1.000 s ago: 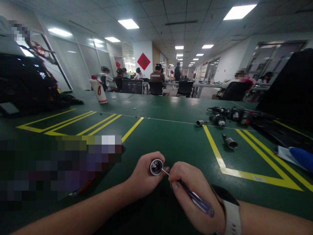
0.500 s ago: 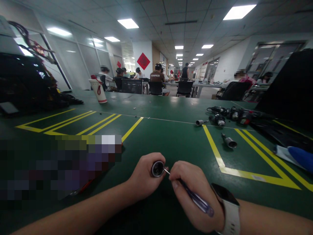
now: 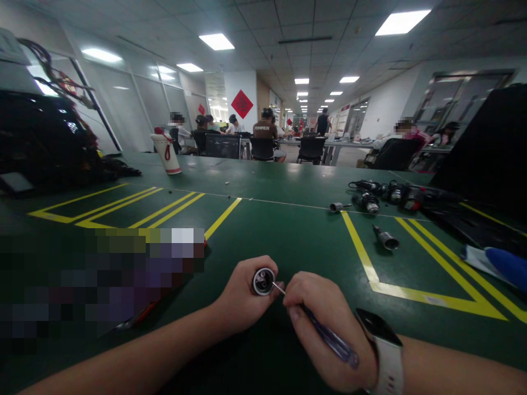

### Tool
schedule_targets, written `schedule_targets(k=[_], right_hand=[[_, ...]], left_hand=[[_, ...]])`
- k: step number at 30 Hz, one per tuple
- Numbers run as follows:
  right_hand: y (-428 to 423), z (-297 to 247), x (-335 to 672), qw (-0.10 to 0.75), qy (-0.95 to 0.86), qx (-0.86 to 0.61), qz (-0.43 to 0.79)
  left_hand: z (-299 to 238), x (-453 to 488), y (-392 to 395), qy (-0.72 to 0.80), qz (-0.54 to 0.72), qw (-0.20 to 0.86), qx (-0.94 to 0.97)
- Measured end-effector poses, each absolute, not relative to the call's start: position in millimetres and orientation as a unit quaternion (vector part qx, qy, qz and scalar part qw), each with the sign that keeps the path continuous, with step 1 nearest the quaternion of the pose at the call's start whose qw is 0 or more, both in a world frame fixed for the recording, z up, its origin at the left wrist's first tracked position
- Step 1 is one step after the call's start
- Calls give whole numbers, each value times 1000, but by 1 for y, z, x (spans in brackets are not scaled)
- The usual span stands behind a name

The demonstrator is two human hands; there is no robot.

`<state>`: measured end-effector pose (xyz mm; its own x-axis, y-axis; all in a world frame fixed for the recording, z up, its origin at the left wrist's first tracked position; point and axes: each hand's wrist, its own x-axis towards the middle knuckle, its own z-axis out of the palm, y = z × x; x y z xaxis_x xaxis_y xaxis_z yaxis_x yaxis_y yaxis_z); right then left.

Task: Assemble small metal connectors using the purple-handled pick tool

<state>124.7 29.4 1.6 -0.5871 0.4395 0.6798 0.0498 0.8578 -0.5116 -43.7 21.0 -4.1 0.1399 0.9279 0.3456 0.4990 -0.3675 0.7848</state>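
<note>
Both closed: left hand [image 3: 244, 299] gripping cylinder [image 3: 262, 282], right [image 3: 323, 307] screwdriver [image 3: 335, 343].

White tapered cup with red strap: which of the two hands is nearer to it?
Left. The left hand, holding a hollow grey metal cylinder, is right of the cup and closer to the camera; the right hand is farther right.

Open-plan office workroom: ceiling light panels [image 3: 402, 22], black chairs [image 3: 310, 149], seated people [image 3: 264, 130], green table [image 3: 288, 233] with yellow tape [image 3: 403, 290].
</note>
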Motion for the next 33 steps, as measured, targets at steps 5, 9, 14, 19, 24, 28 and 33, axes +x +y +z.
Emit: schedule_targets(k=[5,9,14,19,24,28,33], right_hand=[[28,6,124,431,-863,-153,213],[28,6,123,425,-863,-160,221],[30,1,123,420,-860,-154,246],[32,1,124,424,-856,-149,256],[32,4,125,427,-825,-167,330],[32,5,125,425,-796,-203,379],[30,8,124,435,-802,-227,340]], left_hand=[[-5,-43,21,530,401,189,723],[-4,-42,19,537,380,148,739],[-3,-43,19,515,409,185,730],[-2,-44,20,492,427,241,719],[-1,-45,19,484,431,285,706],[-3,-46,19,491,418,264,717],[-5,-45,20,514,398,192,735]])
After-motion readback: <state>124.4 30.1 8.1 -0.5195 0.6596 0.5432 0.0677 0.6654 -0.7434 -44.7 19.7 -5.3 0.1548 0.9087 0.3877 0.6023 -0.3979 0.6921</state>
